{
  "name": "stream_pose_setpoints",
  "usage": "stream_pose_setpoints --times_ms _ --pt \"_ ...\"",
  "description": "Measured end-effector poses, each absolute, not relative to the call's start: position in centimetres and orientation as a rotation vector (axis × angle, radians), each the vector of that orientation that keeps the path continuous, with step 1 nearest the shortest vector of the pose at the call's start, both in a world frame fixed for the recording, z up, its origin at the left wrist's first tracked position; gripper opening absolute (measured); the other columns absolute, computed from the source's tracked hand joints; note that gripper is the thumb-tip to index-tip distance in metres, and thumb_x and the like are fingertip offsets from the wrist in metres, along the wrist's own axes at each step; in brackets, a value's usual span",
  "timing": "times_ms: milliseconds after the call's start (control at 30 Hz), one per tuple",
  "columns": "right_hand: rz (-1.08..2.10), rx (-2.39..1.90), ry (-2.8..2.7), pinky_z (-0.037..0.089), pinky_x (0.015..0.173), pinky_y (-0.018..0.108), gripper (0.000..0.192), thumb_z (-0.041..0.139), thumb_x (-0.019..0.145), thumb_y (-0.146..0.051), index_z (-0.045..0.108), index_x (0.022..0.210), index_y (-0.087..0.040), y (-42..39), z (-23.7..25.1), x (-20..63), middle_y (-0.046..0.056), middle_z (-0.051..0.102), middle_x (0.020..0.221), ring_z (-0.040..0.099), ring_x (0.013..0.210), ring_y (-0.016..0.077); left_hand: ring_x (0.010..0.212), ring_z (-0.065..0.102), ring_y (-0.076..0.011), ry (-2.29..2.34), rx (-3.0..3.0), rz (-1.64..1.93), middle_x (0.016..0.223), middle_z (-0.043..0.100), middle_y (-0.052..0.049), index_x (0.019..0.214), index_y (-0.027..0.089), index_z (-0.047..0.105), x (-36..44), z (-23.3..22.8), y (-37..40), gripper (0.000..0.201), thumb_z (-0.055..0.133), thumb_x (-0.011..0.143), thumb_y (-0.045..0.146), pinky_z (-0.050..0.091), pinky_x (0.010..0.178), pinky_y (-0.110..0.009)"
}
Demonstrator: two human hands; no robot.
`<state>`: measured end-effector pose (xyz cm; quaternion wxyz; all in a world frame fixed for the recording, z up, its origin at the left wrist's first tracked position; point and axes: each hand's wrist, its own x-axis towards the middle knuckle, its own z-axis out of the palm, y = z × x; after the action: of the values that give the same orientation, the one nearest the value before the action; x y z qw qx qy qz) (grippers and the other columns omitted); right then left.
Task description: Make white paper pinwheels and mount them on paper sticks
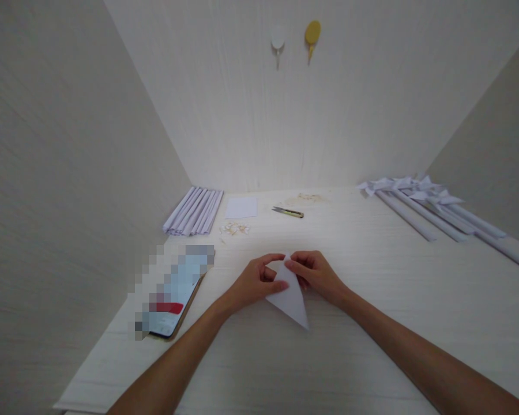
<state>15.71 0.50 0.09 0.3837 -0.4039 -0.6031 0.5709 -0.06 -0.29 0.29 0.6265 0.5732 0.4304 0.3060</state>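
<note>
Between my two hands is a folded sheet of white paper (pixel 290 302), roughly triangular, with one point hanging down toward me. My left hand (pixel 262 279) pinches its left side, the thumb lying on the front face. At the upper corner, the thumb and fingers of my right hand (pixel 313 270) grip the same paper. Some of the fingers are hidden behind it. Beyond the hands, a small pair of thread snips (pixel 288 212) lies on the white table (pixel 350 357).
Rolled paper sticks (pixel 194 211) lie in a row at back left, beside a square paper sheet (pixel 241 207) and a pile of small pins (pixel 235 229). A phone (pixel 177 294) rests at left. Paper pinwheels (pixel 419 193) on sticks lie at right. Walls enclose the table; two hooks (pixel 312 34) hang behind.
</note>
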Motion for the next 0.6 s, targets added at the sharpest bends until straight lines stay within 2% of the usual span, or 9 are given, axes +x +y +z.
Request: stream_pose_setpoints --times_ms 233,400,600 --pt "1.485 -1.002 -1.505 0.022 0.035 0.018 0.031 0.051 0.070 -0.040 0.047 0.053 -0.015 0.55 -0.09 15.79 -0.007 0.039 0.039 0.033 0.034 0.0041 0.053 0.055 -0.0112 0.940 1.287 0.718 0.063 0.062 -0.002 0.112 0.013 0.043 0.19 0.07 -0.30 0.060 0.066 0.058 0.025 0.040 0.051 -0.022" --pt "1.545 -0.969 -1.471 0.022 0.034 0.018 0.033 0.052 0.069 -0.041 0.044 0.050 -0.015 0.56 -0.30 15.87 -0.006 0.040 0.039 0.035 0.034 0.0044 0.048 0.051 -0.0092 0.961 1.344 0.688 0.054 0.057 0.002 0.113 0.013 0.042 0.18 0.02 -0.25 0.061 0.066 0.058 0.024 0.035 0.047 -0.020" --pt "1.543 -0.972 -1.431 0.023 0.034 0.018 0.030 0.054 0.067 -0.041 0.049 0.053 -0.014 0.44 -0.31 15.81 -0.006 0.041 0.039 0.035 0.034 0.0047 0.044 0.046 -0.0067 0.974 1.403 0.675 0.050 0.051 0.006 0.115 0.013 0.040 0.21 0.01 -0.28 0.063 0.065 0.058 0.023 0.031 0.044 -0.017"
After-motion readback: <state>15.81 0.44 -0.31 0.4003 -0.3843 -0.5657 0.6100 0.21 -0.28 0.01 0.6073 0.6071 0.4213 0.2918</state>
